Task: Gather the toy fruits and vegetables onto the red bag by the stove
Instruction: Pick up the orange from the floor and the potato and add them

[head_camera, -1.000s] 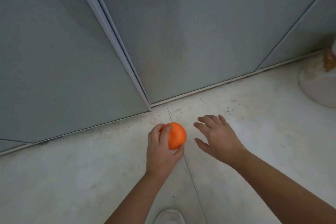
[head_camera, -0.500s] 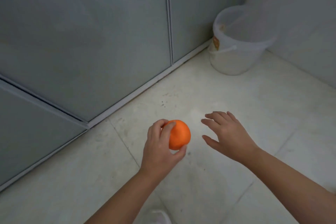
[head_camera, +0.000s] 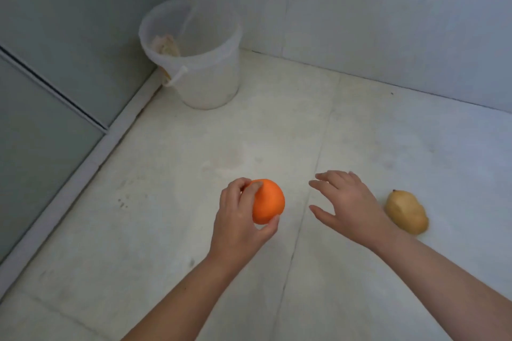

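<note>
In the head view, the left hand (head_camera: 238,219) grips a round orange toy fruit (head_camera: 268,201) above the pale tiled floor (head_camera: 171,202). The right hand (head_camera: 349,206) hovers empty, fingers spread. At its three o'clock lies a tan, pear-shaped toy vegetable (head_camera: 406,211). Gathering is underway; the next move likely calls for grasping it. The red bag is out of view.

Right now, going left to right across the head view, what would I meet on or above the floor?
White bucket → orange toy fruit held in the left hand → right hand → yellow-brown toy.
</note>
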